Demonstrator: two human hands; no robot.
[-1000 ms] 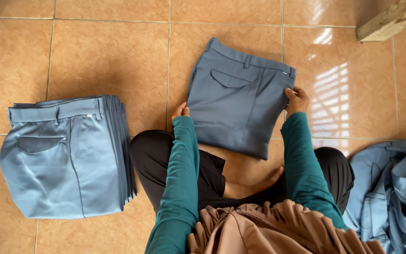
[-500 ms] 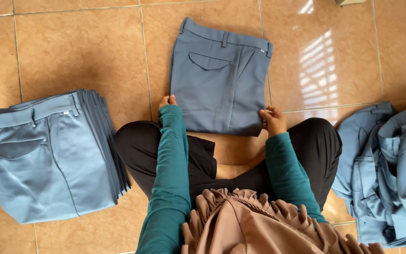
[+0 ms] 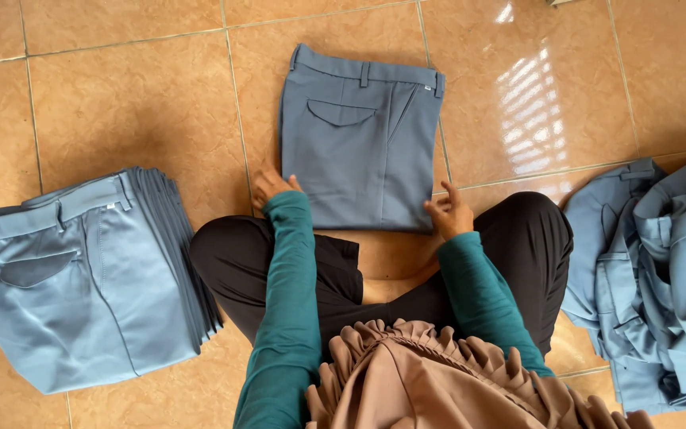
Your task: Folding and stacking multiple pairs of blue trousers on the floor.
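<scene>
Hands apart, fingers loose: left hand (image 3: 270, 184) and right hand (image 3: 448, 213) touch the lower corners of folded grey-blue trousers (image 3: 357, 139), upper centre on tile floor (image 3: 129, 95). Folded stack (image 3: 81, 278) left; unfolded heap (image 3: 653, 278) right.

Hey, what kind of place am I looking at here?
Probably a home or small garment workshop floor. A person sits on glossy orange floor tiles, with a stack of folded grey-blue trousers at one side and a loose heap of unfolded ones at the other.
</scene>
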